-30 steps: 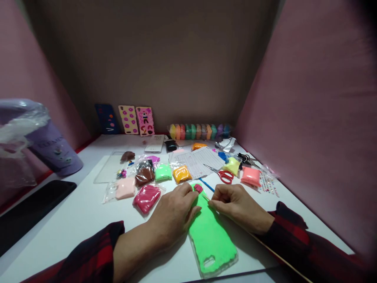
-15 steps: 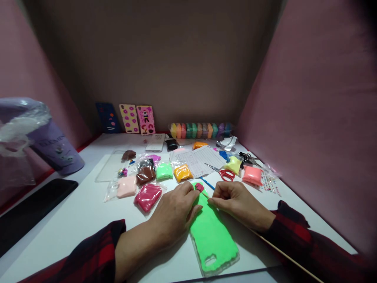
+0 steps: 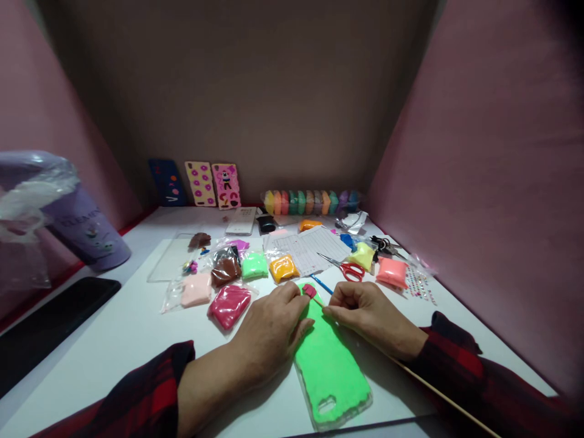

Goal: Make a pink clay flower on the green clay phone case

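Note:
A phone case (image 3: pixel 331 359) covered in bright green clay lies on the white table, its cutout end towards me. My left hand (image 3: pixel 278 322) grips the case's upper left side, thumb on the green surface; its other fingers are partly hidden. My right hand (image 3: pixel 365 313) is closed in a pinch around a thin wooden skewer (image 3: pixel 444 395), whose long end trails back under my wrist. The skewer's tip touches a small dark pink piece of clay (image 3: pixel 309 291) near the far end of the case.
Bagged clay, including a crimson pack (image 3: pixel 229 306) and a coral pack (image 3: pixel 392 272), lies around. Red-handled scissors (image 3: pixel 351 271) rest by a paper sheet (image 3: pixel 314 246). Three decorated cases, one of them pink (image 3: pixel 226 185), lean at the back. A purple cup (image 3: pixel 86 219) and black phone (image 3: pixel 59 328) are left.
Very little differs. Both hands keep their places, and the skewer's tip stays at the pink clay piece with at most a tiny shift.

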A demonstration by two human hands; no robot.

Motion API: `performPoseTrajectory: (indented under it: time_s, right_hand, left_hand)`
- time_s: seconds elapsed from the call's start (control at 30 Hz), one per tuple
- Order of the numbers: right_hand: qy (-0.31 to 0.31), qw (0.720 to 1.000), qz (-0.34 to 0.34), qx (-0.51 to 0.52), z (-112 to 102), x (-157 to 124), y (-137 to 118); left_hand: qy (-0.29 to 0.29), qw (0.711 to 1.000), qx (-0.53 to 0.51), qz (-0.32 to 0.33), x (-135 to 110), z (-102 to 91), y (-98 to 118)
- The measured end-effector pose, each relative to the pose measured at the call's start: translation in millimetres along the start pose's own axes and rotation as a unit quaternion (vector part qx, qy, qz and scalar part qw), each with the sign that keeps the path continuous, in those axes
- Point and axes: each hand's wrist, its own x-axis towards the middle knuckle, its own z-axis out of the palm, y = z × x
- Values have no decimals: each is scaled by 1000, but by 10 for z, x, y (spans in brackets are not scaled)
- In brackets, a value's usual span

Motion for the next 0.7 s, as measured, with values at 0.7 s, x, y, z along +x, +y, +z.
performPoseTrajectory:
  time_s: [0.7]
  right_hand:
    - [2,1000,-13,-13,2,-4,25]
  left_hand:
    - [-2,1000,-7,-4,16,-11,5]
